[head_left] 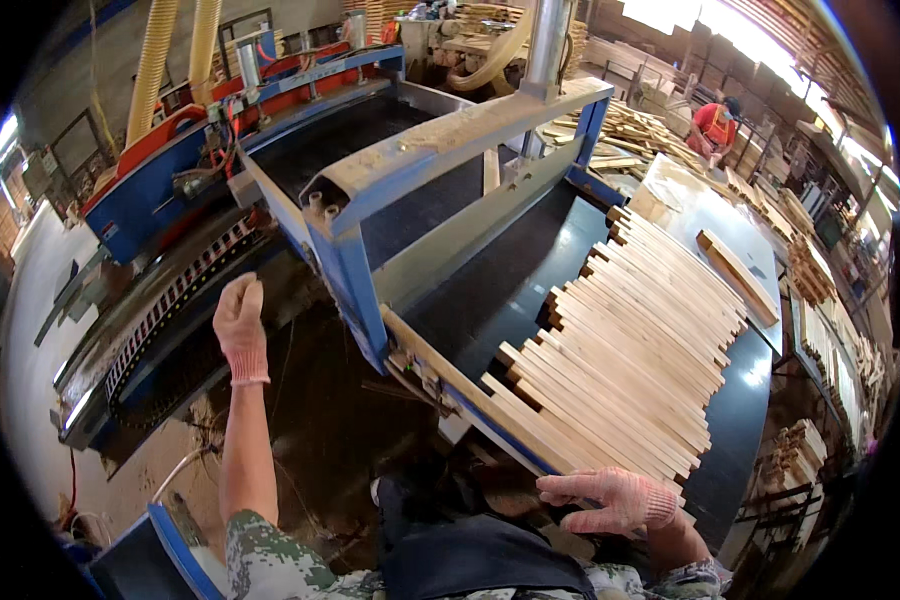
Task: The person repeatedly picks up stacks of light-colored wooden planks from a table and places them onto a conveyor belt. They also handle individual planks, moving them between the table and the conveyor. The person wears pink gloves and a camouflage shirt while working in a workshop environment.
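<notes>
My left hand, in a pale pink knit glove, is raised over the near side of a slatted conveyor track. Its fingers are curled closed, and nothing sticks out of them. My right hand, gloved the same way, has its fingers stretched toward the left. It is at the near end of a broad layer of wooden strips; whether it touches them I cannot tell. The strips lie side by side, ends staggered, on a dark tabletop. A blue metal frame with a dusty crossbar stands beside them.
A blue and red machine with yellow hoses is at the far left. One thicker wooden bar rests on a pale panel at the right. A person in red works by heaped wood at the back. A blue-edged bin is near my left arm.
</notes>
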Available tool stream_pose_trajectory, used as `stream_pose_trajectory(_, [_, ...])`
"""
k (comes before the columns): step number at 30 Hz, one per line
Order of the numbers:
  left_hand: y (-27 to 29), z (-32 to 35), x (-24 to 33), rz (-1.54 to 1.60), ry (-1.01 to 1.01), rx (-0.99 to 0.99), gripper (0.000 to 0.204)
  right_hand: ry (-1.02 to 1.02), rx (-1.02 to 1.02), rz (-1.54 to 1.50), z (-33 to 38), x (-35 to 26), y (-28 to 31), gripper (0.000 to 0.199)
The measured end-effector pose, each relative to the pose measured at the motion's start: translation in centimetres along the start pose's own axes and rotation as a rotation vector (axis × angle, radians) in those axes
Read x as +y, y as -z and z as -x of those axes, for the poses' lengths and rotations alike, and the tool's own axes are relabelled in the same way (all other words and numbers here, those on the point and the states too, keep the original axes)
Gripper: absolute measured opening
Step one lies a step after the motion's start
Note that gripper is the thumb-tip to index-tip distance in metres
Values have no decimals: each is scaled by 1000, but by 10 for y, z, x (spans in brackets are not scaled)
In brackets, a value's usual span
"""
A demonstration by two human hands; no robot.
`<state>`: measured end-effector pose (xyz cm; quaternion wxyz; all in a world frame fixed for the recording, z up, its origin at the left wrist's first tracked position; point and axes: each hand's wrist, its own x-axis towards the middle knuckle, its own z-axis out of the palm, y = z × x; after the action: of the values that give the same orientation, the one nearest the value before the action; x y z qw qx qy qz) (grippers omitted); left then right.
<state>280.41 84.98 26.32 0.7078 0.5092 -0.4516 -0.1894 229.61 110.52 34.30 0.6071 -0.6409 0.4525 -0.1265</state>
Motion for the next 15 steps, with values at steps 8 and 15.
stream_pose_trajectory(8, [-157,-169,-59,43,-17,-419,29,7,643,67,-134,-27,-42,49])
stream_pose_trajectory(15, [-287,-253,-113,-346,-234,-783,38,36,1405,126,-248,57,-87,53])
